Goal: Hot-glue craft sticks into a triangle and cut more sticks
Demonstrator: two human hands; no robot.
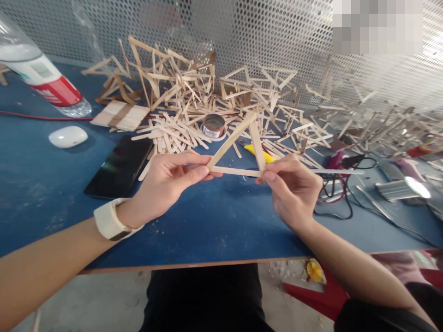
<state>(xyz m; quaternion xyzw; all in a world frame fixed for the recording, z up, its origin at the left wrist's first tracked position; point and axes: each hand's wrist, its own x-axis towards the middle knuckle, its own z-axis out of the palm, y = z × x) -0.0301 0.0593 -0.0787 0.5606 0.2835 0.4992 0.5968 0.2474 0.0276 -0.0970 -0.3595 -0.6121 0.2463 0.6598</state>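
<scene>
Between my two hands a triangle of flat wooden sticks (232,142) is held up above the blue table, one corner pointing away from me. My left hand (173,177) pinches its lower left corner between thumb and fingers. At the lower right corner, the thumb and fingers of my right hand (292,186) are closed on the triangle. A thin pale strip (337,171) extends to the right from behind my right hand; where it begins is hidden. Just beyond the triangle lie a yellow cutter (268,156) and a round tin (213,125).
Loose sticks (173,133) and joined stick frames (187,76) heap along the perforated metal screen (277,27). On the left are a bottle (51,80), a white mouse (68,137) and a black phone (119,167). Cables (349,210) and a solder spool (403,189) lie right.
</scene>
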